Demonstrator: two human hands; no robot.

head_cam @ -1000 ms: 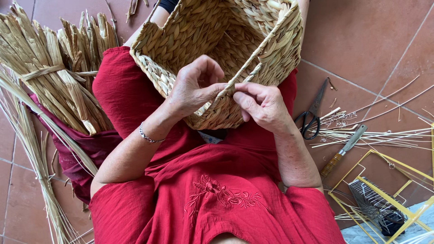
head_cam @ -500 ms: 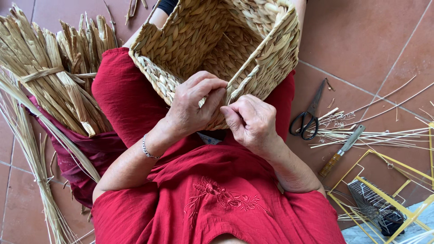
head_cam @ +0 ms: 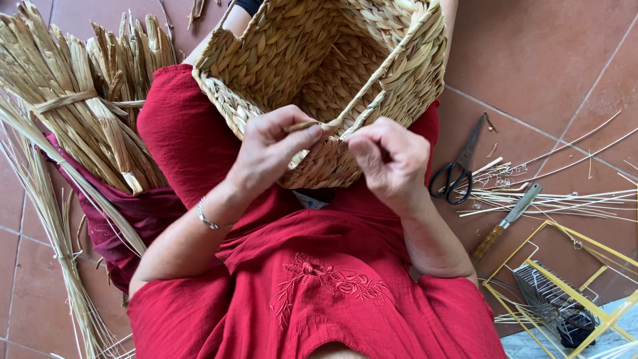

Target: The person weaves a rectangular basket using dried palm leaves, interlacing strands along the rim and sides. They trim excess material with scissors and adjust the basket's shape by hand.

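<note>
A woven straw basket (head_cam: 292, 60) rests on my lap, its open mouth toward me. My left hand (head_cam: 272, 143) pinches a flat straw strand (head_cam: 318, 124) at the basket's near rim. My right hand (head_cam: 389, 159) is closed on the same strand just to the right, at the rim's near corner. I wear a red dress (head_cam: 312, 279) and a thin bracelet (head_cam: 206, 218) on the left wrist.
A tied bundle of dried straw (head_cam: 80, 113) lies at my left, with long loose stalks (head_cam: 53, 266) beside it. On the tiled floor to the right lie black scissors (head_cam: 458, 166), a wooden-handled knife (head_cam: 508, 219), loose stalks (head_cam: 565, 196) and a yellow wire frame (head_cam: 558, 286).
Both hands slid lower along the rim toward me and drew closer together, pulling the strand tight. The basket stays on my lap.
</note>
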